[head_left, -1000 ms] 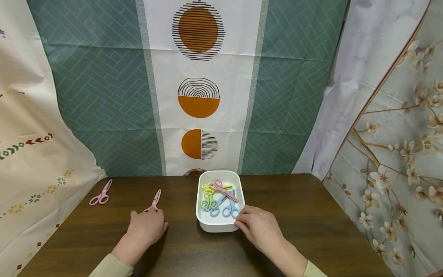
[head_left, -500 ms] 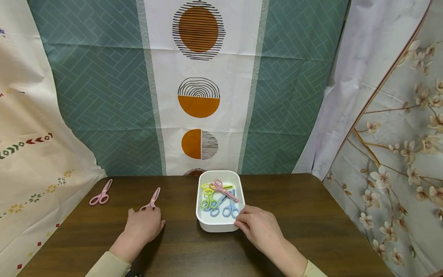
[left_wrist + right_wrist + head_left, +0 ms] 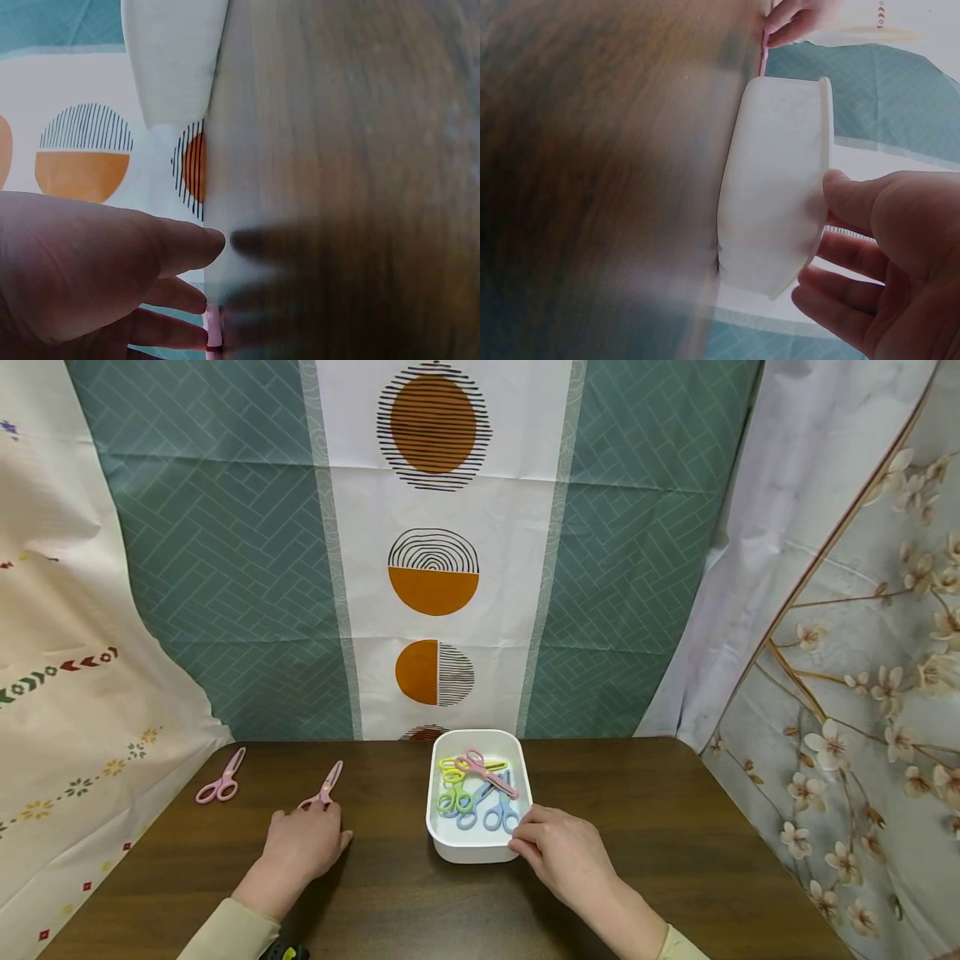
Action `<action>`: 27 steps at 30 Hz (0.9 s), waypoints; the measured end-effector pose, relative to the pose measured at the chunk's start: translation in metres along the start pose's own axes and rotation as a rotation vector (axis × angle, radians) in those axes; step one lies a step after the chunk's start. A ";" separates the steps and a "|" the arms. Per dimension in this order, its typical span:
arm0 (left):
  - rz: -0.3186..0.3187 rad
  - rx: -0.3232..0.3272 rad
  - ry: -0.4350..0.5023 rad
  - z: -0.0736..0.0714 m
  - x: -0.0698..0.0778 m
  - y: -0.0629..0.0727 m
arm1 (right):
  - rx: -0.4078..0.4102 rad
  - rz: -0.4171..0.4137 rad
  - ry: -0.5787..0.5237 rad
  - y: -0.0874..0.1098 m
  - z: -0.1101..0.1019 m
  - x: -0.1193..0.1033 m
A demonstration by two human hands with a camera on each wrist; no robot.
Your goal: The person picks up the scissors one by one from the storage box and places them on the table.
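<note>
My left hand (image 3: pixel 303 845) reaches palm down over a pair of pink scissors (image 3: pixel 327 783) flat on the table, blades pointing away. Its fingertips rest at the scissors' handles, partly hiding them; in the left wrist view the fingers extend to the pink scissors (image 3: pixel 214 326) and the thumb stands apart. My right hand (image 3: pixel 562 850) pinches the near right corner rim of a white plastic bin (image 3: pixel 474 854), thumb on the near side. Inside the bin lie pink scissors (image 3: pixel 483 772) on top of yellow, green (image 3: pixel 456 797) and blue scissors (image 3: pixel 502 810).
Another pair of pink scissors (image 3: pixel 221 783) lies at the far left of the dark wooden table (image 3: pixel 405 910). Patterned cloth (image 3: pixel 247 568) hangs behind the table's back edge, with more curtains at both sides.
My left hand and the pink scissors under it have slid a little left and away from me along the table. My right hand and the bin hold still.
</note>
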State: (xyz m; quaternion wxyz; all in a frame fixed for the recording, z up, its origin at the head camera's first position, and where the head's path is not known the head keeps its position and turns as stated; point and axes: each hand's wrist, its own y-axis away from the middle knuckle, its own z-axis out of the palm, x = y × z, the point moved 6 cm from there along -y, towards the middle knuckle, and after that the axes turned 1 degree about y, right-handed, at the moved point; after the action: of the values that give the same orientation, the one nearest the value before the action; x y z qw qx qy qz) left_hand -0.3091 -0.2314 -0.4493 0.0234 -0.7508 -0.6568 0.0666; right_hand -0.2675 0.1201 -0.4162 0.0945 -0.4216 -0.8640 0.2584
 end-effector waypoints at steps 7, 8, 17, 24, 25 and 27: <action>-0.030 -0.015 0.026 0.001 -0.011 -0.002 | 0.007 0.003 0.005 0.000 0.000 -0.001; -0.035 -0.021 0.029 0.001 -0.013 -0.003 | 0.004 0.004 0.005 0.000 0.001 -0.001; -0.070 -0.031 0.075 0.006 -0.027 -0.009 | -0.005 0.014 0.011 0.000 0.001 0.000; -0.094 -0.033 0.086 0.012 -0.038 -0.015 | 0.007 0.018 0.007 0.000 0.000 -0.001; -0.096 -0.029 0.087 0.012 -0.040 -0.016 | 0.011 0.017 0.004 0.000 -0.001 -0.001; -0.101 -0.022 0.091 0.013 -0.043 -0.017 | 0.016 0.014 -0.001 -0.001 -0.001 -0.001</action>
State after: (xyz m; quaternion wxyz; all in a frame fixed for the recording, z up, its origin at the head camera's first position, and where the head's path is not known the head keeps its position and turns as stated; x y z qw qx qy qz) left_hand -0.3330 -0.2722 -0.4567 0.0485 -0.7190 -0.6929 0.0240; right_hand -0.2666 0.1191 -0.4149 0.0955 -0.4265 -0.8591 0.2662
